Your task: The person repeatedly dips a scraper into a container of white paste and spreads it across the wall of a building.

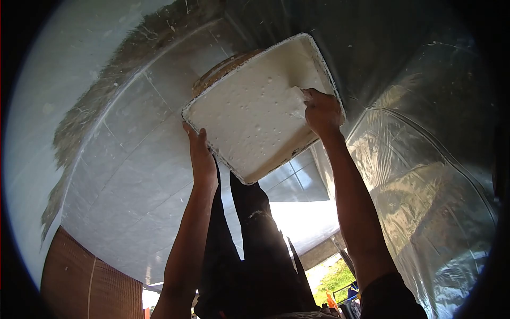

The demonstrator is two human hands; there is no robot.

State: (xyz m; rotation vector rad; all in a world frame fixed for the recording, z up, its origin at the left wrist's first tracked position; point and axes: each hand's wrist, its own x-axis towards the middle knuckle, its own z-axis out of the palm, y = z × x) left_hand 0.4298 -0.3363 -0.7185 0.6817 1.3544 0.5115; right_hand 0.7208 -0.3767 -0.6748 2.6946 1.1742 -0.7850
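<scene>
A squarish tray point(249, 114) with a dark-flecked rim holds a thick white liquid dotted with small bubbles. My left hand point(200, 154) is closed on its left edge, the thumb at the rim and the other fingers mostly hidden. Over the right side of the tray, my right hand point(322, 112) is closed, knuckles up. Something whitish and wet shows at its fingertips, right at the liquid's surface; I cannot make out whether it is a held thing or only the white liquid.
Behind the tray shows a round brownish object point(226, 69), mostly covered. Grey tiles point(133, 159) spread below and left. Creased shiny plastic sheeting point(414, 196) hangs at the right. A brown ribbed panel point(87, 276) stands at lower left. My dark-clothed legs point(255, 234) are beneath the tray.
</scene>
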